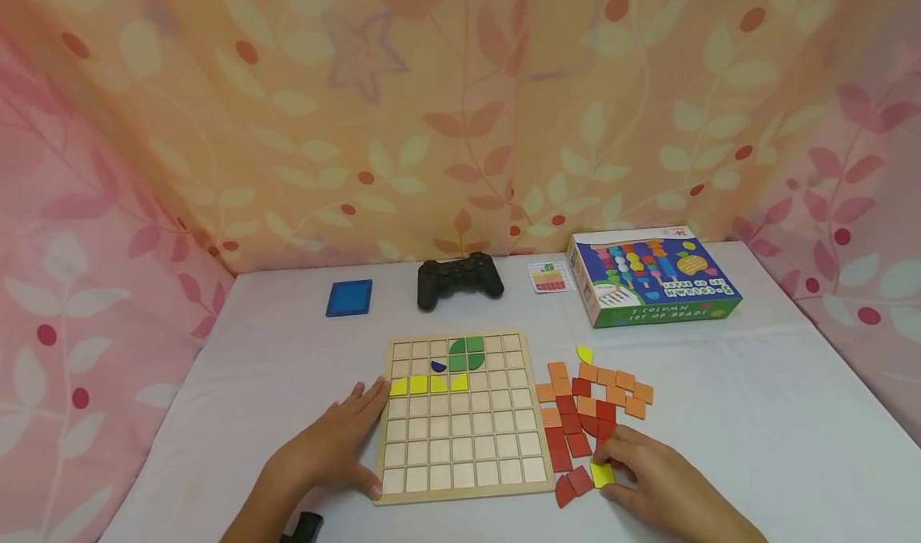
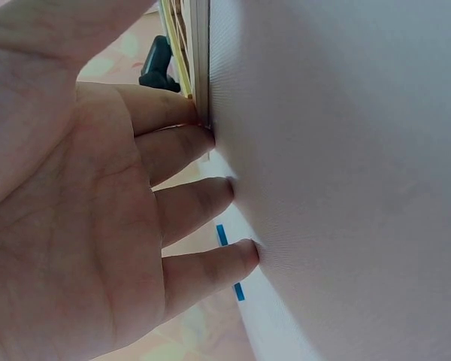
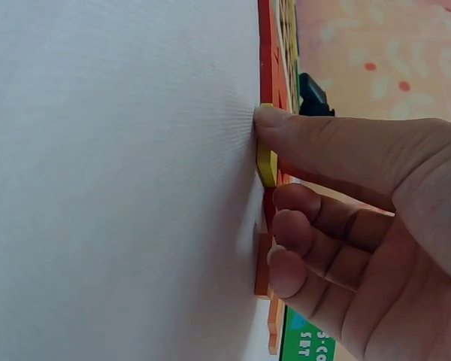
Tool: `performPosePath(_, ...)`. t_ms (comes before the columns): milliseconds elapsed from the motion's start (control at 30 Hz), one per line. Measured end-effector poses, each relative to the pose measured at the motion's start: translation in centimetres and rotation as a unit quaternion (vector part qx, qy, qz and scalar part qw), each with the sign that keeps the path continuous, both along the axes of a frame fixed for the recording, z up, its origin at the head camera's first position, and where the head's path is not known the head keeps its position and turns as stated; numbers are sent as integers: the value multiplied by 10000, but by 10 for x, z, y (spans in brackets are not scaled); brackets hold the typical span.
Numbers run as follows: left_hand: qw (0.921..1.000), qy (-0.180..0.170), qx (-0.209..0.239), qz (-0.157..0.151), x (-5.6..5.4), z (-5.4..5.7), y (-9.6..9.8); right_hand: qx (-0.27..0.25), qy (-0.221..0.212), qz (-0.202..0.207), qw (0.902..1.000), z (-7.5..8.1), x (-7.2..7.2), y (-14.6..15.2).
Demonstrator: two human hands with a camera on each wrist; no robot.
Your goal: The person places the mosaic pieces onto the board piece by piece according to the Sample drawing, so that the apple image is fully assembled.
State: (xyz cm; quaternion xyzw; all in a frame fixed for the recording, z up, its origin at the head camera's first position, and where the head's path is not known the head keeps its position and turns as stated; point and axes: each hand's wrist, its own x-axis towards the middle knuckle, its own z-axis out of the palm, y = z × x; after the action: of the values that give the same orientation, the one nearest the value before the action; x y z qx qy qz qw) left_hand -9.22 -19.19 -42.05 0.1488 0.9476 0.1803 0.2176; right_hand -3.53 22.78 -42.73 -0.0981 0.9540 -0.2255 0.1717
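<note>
Yellow square [image 1: 602, 475] pinched to the right of the board [image 1: 460, 427]

At the board's left edge rests the left hand [image 1: 332, 443], its grip wide, fingers spread, thumb by the near corner. Behind the board, toward its left, lies a blue tray [image 1: 349, 298]. On the board, four yellow pieces [image 1: 419, 384] run in from the left edge; a dark blue piece [image 1: 438, 365] and four green pieces [image 1: 475, 344] lie behind them. Straight behind the board is a black game controller [image 1: 460, 279]; farther right, a picture card [image 1: 552, 277]. Just right of the board, red tiles [image 1: 559, 459] and orange tiles [image 1: 624, 381] spread over the tabletop [image 1: 252, 351]. Near the board's near right corner, the right hand's [image 1: 658, 473] grip holds the yellow square between thumb and fingers. Behind the board, farthest right, lies a colourful box [image 1: 653, 277].
</note>
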Motion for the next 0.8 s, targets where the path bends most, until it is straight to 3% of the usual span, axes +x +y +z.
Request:
performPosePath(200, 10000, 23, 19, -32, 1, 0, -1, -123, 320, 501, 9982, 0, -1, 5)
performPosePath(367, 10000, 25, 30, -19, 1, 0, -1, 14, 458, 672, 9967, 6, -6, 3)
performPosePath(667, 10000, -38, 38, 15, 2, 1, -1, -400, 1244, 1325, 9825, 23, -35, -18)
performPosePath(800, 10000, -5, 38, -32, 1, 1, -1, -393, 1347, 1468, 9792, 30, -46, -28)
